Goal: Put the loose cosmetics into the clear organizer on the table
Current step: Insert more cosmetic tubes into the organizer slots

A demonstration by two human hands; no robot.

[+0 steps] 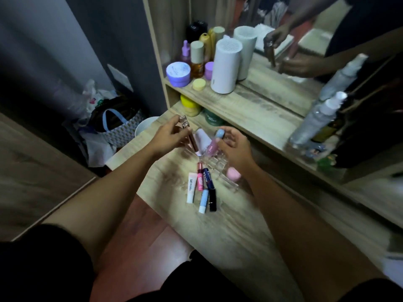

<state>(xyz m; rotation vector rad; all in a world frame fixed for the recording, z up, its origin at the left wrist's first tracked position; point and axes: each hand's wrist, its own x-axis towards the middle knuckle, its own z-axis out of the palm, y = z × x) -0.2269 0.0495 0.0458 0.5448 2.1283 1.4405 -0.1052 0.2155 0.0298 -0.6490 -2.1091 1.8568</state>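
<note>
My left hand [169, 132] is raised above the table, closed on a rose-brown lip gloss tube [192, 140] with a silver cap. My right hand [234, 147] hovers over the clear organizer [220, 165], its fingers around a pink gloss tube [212, 144] with a pale blue cap. A pink round sponge [233, 174] sits in the organizer by my right wrist. In front of the organizer lie several loose tubes: a white lip tube [190, 189], a pink one [200, 177], a navy one [208, 178], a light blue one [203, 201] and a black one [212, 199].
A wooden shelf [250, 103] behind holds a white cylinder [225, 65], purple jars and bottles. Spray bottles [314, 123] stand at the right before a mirror. A yellow-lidded jar [189, 104] sits under the shelf. Bags [113, 127] crowd the floor to the left.
</note>
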